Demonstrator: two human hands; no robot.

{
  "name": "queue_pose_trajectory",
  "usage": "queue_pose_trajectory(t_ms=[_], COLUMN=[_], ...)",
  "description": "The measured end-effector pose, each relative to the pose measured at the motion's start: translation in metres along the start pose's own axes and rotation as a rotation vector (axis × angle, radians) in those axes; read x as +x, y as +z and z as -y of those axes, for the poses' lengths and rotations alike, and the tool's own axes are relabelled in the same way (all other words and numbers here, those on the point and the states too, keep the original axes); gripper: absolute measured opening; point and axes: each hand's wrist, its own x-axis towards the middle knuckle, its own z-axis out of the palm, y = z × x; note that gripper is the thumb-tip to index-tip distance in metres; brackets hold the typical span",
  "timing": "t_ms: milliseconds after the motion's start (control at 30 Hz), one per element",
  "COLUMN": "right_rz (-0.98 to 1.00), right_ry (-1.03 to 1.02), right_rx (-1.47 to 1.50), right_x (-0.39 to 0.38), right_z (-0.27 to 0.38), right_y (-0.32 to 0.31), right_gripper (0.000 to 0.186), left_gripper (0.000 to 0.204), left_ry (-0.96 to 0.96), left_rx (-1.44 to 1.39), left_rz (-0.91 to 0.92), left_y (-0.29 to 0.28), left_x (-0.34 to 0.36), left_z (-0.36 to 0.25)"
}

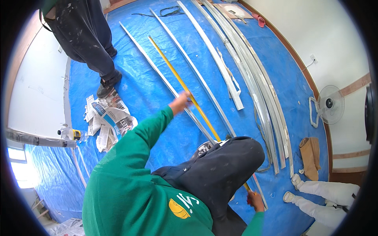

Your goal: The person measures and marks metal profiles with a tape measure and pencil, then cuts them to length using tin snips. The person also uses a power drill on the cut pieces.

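The person's right hand (256, 201) is low, beside the bent knee in dark trousers (212, 165), fingers curled at the near end of a long yellow strip (169, 66); whether they close on it, I cannot tell. The yellow strip runs under the knee and away over a blue sheet (291, 82) on the floor. Farther along, the left hand (181, 103), at the end of a green sleeve (151, 126), meets the strip's left side; it is blurred, so I cannot tell whether it is spread or pinching.

The yellow strip lies between a pair of thin metal strips (145, 55). To the right are a broader white strip (235, 96) and a row of long metal bars (256, 92). Crumpled newspaper (108, 118) lies to the left, near a clear bottle (82, 136).

To the right lies a brown bag (310, 157), near another person's white trouser legs (327, 192); beyond it stands a fan (330, 103). Another person in dark trousers (82, 31) stands past the newspaper. At the far end lie a black cord (169, 12) and a pink slipper (258, 19).
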Motion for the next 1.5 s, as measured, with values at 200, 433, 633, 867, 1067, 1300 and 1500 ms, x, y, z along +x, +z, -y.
queue_pose_trajectory(t_ms=[200, 433, 633, 867, 1067, 1300, 1500], right_rz=[-0.036, 0.204, 0.224, 0.269, 0.362, 0.311, 0.348], right_ry=[-0.005, -0.037, 0.017, 0.092, -0.007, 0.124, 0.068], right_rx=[0.032, 0.053, -0.202, -0.058, -0.087, -0.128, -0.115], right_x=[-0.012, 0.037, 0.041, 0.031, 0.042, 0.031, 0.037], right_z=[-0.047, 0.020, 0.070, 0.081, 0.099, 0.129, 0.138], right_y=[-0.020, 0.049, 0.033, 0.012, 0.029, 0.004, 0.007], right_gripper=[0.042, 0.046, 0.049, 0.047, 0.046, 0.042, 0.031], left_gripper=[0.024, 0.043, 0.063, 0.065, 0.074, 0.085, 0.071], left_ry=[0.042, -0.076, -0.082, 0.035, -0.255, -0.292, -0.273], left_rx=[-0.199, -0.283, -0.612, -0.598, -0.242, -0.309, -0.125], left_rz=[-0.361, -0.024, -0.233, -0.157, -0.018, 0.116, -0.046], left_y=[-0.059, 0.002, 0.018, 0.005, 0.050, 0.134, 0.137], left_x=[0.084, 0.081, 0.088, 0.121, 0.108, 0.093, 0.093], left_z=[-0.060, 0.059, 0.081, 0.065, 0.122, 0.156, 0.159])
